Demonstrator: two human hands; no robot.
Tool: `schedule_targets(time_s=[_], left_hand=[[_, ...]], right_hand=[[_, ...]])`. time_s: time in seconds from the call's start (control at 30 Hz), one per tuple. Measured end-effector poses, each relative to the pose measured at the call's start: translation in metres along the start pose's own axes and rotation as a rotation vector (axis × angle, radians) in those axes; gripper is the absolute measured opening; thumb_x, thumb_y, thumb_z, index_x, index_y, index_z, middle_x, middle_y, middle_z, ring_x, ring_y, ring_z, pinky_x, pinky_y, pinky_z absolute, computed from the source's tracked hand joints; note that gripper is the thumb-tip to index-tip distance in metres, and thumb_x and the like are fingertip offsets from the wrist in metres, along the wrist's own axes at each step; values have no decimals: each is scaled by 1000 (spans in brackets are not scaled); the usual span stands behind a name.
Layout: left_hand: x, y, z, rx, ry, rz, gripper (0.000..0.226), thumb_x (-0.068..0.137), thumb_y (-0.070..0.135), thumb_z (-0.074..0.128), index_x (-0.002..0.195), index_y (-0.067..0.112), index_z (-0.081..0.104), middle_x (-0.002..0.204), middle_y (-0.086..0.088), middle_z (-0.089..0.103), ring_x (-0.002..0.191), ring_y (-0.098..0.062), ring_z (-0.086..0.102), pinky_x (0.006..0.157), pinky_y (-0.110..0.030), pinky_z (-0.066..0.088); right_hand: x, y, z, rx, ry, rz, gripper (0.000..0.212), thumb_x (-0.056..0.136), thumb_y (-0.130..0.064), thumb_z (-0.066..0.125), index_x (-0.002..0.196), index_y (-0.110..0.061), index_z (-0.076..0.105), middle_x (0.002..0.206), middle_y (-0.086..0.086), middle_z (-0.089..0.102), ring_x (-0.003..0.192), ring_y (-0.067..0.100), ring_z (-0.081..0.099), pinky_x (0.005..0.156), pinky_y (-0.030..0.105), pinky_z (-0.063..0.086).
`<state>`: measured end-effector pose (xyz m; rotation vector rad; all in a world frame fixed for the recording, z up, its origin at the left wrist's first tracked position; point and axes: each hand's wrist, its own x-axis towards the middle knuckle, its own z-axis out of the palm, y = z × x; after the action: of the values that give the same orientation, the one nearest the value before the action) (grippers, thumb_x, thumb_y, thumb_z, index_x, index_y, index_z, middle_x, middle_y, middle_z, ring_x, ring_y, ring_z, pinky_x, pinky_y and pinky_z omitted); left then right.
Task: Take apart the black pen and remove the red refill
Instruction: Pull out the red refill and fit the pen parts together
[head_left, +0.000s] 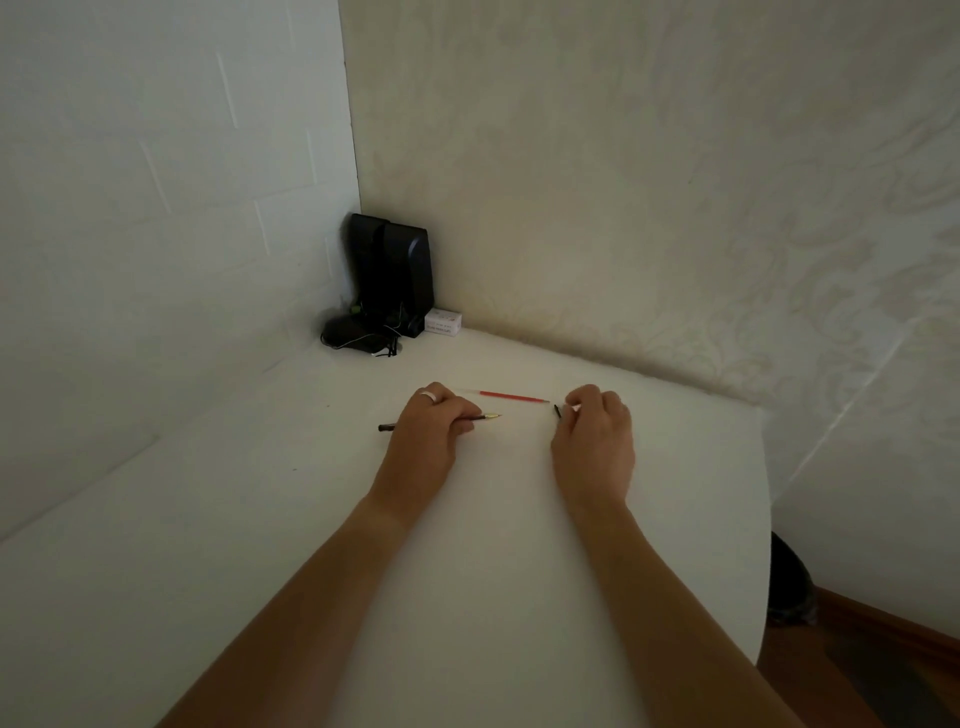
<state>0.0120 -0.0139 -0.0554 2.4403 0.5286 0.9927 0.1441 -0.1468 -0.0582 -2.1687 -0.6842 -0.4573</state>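
Both forearms reach over the white table (208, 519). Left hand (426, 436) grips the black pen (387, 427), tip showing. Right hand (595, 436) pinches a small dark piece (557, 411). Beyond the pen, between the hands, lies the red refill (511, 397): probably light, thin, bendy, and best pinched mid-length.

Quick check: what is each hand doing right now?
Left hand: closed on the black pen, brass tip pointing right.
Right hand: closed on a small black piece.
Red refill: on the table, held by neither.
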Motion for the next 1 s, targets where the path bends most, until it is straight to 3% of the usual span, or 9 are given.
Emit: schedule_targets(time_s=[0.07, 0.17, 0.4, 0.53, 0.73, 1.0], left_hand=[[0, -1, 1, -1, -18, 0, 21, 91, 2, 58, 104, 10, 73, 98, -4, 60, 92, -13, 54, 82, -7, 34], [-1, -3, 3, -3, -26, -3, 23, 92, 1, 56, 105, 11, 72, 99, -3, 60, 94, -14, 53, 83, -16, 36], [-1, -5, 4, 1, -29, -2, 23, 91, 1, 57, 104, 11, 73, 98, -3, 60, 93, -14, 54, 84, -19, 39], [-1, -4, 4, -1, -19, -13, 22, 91, 2, 57, 104, 11, 73, 97, -3, 60, 93, -13, 53, 83, -15, 36], [-1, -4, 5, 6, -16, 8, 24, 90, 0, 58, 103, 12, 74, 95, -3, 60, 92, -13, 53, 83, -18, 38], [0, -6, 6, 6, -4, 0, 24, 91, -1, 56, 100, 13, 74, 94, -3, 59, 92, -14, 53, 82, -19, 38]], right_hand=[[1, 3, 3, -93, -38, 71, 17, 96, -14, 57, 110, -8, 63, 109, 10, 60, 105, 28, 54, 77, 38, 49], [2, 4, 8, -191, -99, 83, 23, 97, -21, 56, 108, -4, 67, 112, 12, 60, 107, 30, 53, 82, 40, 48], [-1, 2, 8, -186, -64, 69, 6, 94, -6, 57, 97, -7, 62, 102, 10, 58, 95, 27, 53, 69, 32, 41], [-4, -4, 3, -78, -81, -149, 10, 93, -6, 61, 101, -12, 64, 102, 7, 56, 95, 26, 53, 65, 40, 52], [-4, -8, 1, -2, -126, -340, 7, 93, -13, 65, 99, -15, 69, 96, 4, 57, 89, 22, 55, 59, 34, 50], [-4, -6, 1, 25, -117, -271, 10, 93, -11, 64, 98, -19, 66, 96, 1, 55, 86, 21, 57, 55, 31, 48]])
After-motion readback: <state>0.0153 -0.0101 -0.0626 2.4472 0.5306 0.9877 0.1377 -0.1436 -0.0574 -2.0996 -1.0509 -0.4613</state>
